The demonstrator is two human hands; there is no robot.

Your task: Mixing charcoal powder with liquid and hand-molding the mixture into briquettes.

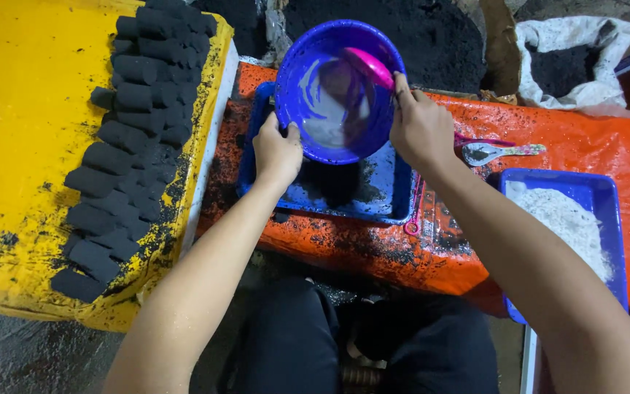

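Blue bowl (333, 91), tipped over the blue tray (380, 191) at centre, looks nearly emptied, left hand (277, 151) gripping its near rim, right hand (418, 125) clasping what seems a pink scraper (368, 66).

Backyard charcoal workshop: black briquettes (136, 124) in rows, black powder heap (432, 36) (soot everywhere).

Briquettes (136, 124) left, spoon (494, 152) right of bowl (315, 66)

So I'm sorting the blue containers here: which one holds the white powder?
The rectangular blue tray at the right edge of the orange surface. The blue tray under the hands holds black powder, and the tilted round bowl looks nearly empty.
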